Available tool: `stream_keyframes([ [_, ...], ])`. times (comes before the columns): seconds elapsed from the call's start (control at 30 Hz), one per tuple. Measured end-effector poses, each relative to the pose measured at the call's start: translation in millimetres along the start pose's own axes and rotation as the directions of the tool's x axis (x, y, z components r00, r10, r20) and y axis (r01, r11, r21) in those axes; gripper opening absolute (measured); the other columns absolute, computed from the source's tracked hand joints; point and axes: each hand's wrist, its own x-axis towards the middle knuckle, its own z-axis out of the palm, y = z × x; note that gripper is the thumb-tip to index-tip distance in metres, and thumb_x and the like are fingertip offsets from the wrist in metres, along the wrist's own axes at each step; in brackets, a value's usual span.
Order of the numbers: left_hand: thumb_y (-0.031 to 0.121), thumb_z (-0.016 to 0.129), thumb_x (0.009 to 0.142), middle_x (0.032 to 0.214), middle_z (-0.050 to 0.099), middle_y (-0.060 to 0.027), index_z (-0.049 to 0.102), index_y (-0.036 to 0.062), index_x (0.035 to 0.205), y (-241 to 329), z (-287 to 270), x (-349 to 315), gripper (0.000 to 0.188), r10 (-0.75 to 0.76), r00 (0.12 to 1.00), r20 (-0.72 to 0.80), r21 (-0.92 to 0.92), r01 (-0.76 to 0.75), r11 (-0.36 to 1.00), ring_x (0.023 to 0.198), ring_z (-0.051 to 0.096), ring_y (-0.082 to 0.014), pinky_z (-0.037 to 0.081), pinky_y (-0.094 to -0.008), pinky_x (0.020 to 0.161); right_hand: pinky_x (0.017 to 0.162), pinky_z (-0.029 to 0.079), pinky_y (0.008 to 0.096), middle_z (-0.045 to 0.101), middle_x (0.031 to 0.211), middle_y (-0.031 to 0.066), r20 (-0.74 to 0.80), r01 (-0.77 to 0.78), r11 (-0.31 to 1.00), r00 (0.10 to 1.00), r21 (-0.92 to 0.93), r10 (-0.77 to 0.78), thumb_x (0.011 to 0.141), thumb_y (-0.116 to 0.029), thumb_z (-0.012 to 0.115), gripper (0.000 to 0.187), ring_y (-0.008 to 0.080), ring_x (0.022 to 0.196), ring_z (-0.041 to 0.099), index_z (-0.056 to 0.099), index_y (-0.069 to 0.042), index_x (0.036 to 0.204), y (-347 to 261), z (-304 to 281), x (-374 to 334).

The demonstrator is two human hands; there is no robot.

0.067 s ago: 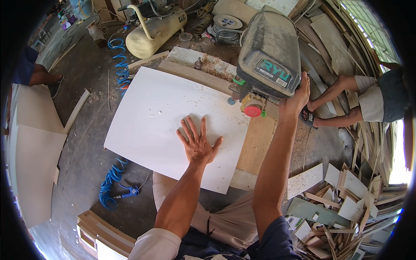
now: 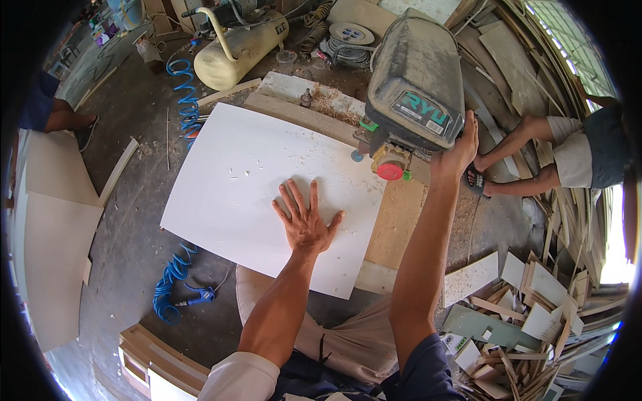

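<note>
Currently, left hand point(image 2: 306, 224): pressed flat, fingers spread, on the white board point(image 2: 247, 180).
Right hand point(image 2: 456, 152): closed on the drill press point(image 2: 414, 80) side.
Risk: board could be spun or snatched if pressed too lightly; fingers lie near the bit.

over the board: the white panel point(image 2: 247, 180) is bare left and ahead of the left hand point(image 2: 304, 224) — only small chips lie there.
right of the board: the drill press head point(image 2: 414, 80) overhangs the panel's far right corner; the right hand point(image 2: 458, 150) sits at its side, so that corner is closed in.
between the forearms: an open strip of panel edge and plywood base point(image 2: 398, 220).
left floor: bare concrete, crossed by a coiled blue air hose point(image 2: 175, 274).
far edge: a cream air compressor tank point(image 2: 241, 43) and sawdust block the way.
right floor: a person's legs point(image 2: 521, 157) and a heap of offcuts point(image 2: 528, 314) — no room.
</note>
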Motion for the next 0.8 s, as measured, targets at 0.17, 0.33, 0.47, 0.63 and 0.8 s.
stream_keyframes([
  [0.17, 0.080, 0.041, 0.091, 0.168, -0.009, -0.0280, 0.005, 0.0202, 0.166, -0.1, -0.1, 0.3, 0.103, -0.003, 1.000, 0.006, 0.004, 0.003, 1.000, 0.154, -0.013, -0.0477, -0.003, -0.0690, 0.120, 0.068, 0.050, 0.0281, 0.055, 0.082, -0.0008, 0.008, 0.010, 1.000, 1.000, 0.002, -0.010, 0.106, -0.023, 0.055, 0.021, 0.0096, 0.075, 0.058, 0.056, -0.010, 0.089, 0.9, 0.3, -0.2],
  [0.33, 0.080, 0.043, 0.090, 0.168, -0.009, -0.0279, 0.005, 0.0204, 0.166, 0.4, 0.1, 0.6, 0.103, -0.009, 1.000, 0.008, 0.002, 0.009, 1.000, 0.154, -0.013, -0.0477, -0.003, -0.0691, 0.120, 0.068, 0.049, 0.0277, 0.055, 0.081, -0.0010, 0.015, 0.019, 1.000, 1.000, 0.022, -0.019, 0.106, -0.024, 0.056, 0.022, 0.0091, 0.074, 0.057, 0.056, -0.010, 0.088, 4.0, -2.0, 1.8],
  [0.47, 0.080, 0.044, 0.090, 0.168, -0.009, -0.0281, 0.006, 0.0202, 0.166, -0.3, -0.6, 0.0, 0.103, -0.007, 1.000, 0.006, -0.007, 0.007, 1.000, 0.154, -0.013, -0.0478, -0.003, -0.0694, 0.119, 0.068, 0.049, 0.0277, 0.054, 0.080, -0.0009, 0.016, 0.025, 1.000, 1.000, 0.010, -0.025, 0.106, -0.024, 0.056, 0.023, 0.0091, 0.074, 0.057, 0.057, -0.010, 0.089, 4.9, -2.8, 2.6],
  [0.63, 0.079, 0.040, 0.092, 0.167, -0.008, -0.0291, 0.004, 0.0190, 0.166, -0.1, -2.5, -0.6, 0.101, 0.004, 1.000, 0.001, 0.009, -0.004, 1.000, 0.154, -0.010, -0.0485, -0.004, -0.0694, 0.119, 0.068, 0.049, 0.0275, 0.054, 0.080, -0.0008, -0.008, 0.025, 1.000, 1.000, 0.004, -0.024, 0.106, -0.025, 0.056, 0.022, 0.0091, 0.073, 0.057, 0.057, -0.010, 0.089, 1.9, 1.5, -1.2],
  [0.8, 0.078, 0.040, 0.092, 0.167, -0.008, -0.0290, 0.004, 0.0191, 0.166, 1.1, -5.0, -0.9, 0.102, -0.001, 1.000, 0.029, 0.006, 0.001, 1.000, 0.154, -0.011, -0.0482, -0.004, -0.0693, 0.119, 0.068, 0.050, 0.0274, 0.055, 0.081, -0.0004, 0.002, 0.035, 0.999, 0.999, 0.003, -0.035, 0.106, -0.024, 0.056, 0.023, 0.0094, 0.073, 0.057, 0.057, -0.009, 0.089, 2.9, -0.5, 0.1],
])
